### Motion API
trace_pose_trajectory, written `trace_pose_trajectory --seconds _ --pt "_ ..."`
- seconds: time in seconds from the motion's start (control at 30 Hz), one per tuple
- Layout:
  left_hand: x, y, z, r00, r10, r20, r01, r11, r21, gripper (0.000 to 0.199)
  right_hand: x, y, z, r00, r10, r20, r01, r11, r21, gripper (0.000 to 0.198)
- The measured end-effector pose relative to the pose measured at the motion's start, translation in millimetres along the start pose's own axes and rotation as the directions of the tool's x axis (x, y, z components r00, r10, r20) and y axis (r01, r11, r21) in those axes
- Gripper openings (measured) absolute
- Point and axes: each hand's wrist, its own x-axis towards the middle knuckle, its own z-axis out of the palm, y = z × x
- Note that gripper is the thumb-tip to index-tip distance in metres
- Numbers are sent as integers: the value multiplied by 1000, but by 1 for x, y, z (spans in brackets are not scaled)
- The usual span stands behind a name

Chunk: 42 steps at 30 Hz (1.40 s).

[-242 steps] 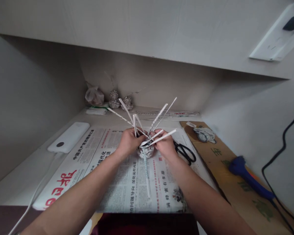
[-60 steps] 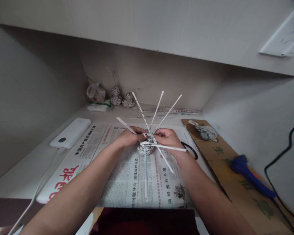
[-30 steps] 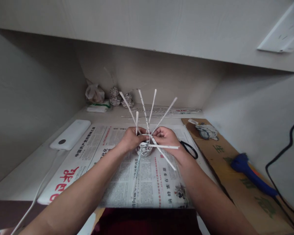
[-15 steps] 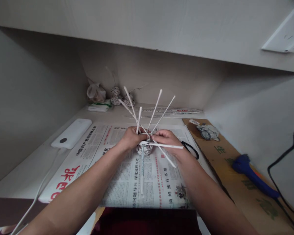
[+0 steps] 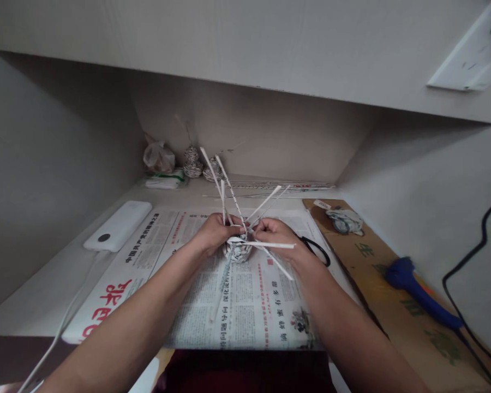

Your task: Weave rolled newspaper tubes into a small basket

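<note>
A small round woven paper basket (image 5: 238,253) is held just above the newspaper, with several rolled paper sticks fanning out from its rim. My left hand (image 5: 216,232) is closed around its left side, thumb over the rim. My right hand (image 5: 275,232) is closed at the right of the rim, its fingertips pinching a paper stick near the base; the exact grip is partly hidden. One paper stick (image 5: 270,245) points right in front of my right hand. Another stands upright (image 5: 223,199) by my left fingers. A pale one hangs down toward me from the basket.
Newspaper (image 5: 245,311) covers the worktop. A white power bank (image 5: 120,225) with a cable lies left. Woven gourd shapes (image 5: 193,164), a plastic bag (image 5: 159,157) and loose paper sticks (image 5: 278,186) are at the back. A blue glue gun (image 5: 423,297) rests on cardboard (image 5: 368,273) at right.
The basket has turned slightly between my hands. The upright sticks have shifted, the right-hand ones leaning lower, and the hanging stick now slants left. Both hands stay at the rim.
</note>
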Motion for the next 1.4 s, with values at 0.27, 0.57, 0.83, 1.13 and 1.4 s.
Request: trace_pose_trajectory --seconds 0.27,0.57,0.83,1.13,1.4 --pt "-4 6 4 999 -19 -37 22 998 62 23 -7 -8 2 998 -7 69 17 989 -148 14" --pt "-5 5 5 997 74 -6 -72 985 159 14 0 -1 13 985 -111 -133 111 994 -10 27" --pt "-12 15 6 994 112 -13 -100 927 362 18 -18 -13 22 804 -570 -169 332 665 -669 16" --pt "-12 25 -15 971 -14 240 -6 997 80 40 -12 -7 19 840 -509 -187 301 724 -620 17" --pt "-13 36 -29 928 -63 367 75 997 -20 42 -3 -4 13 863 -448 -234 307 833 -460 23"
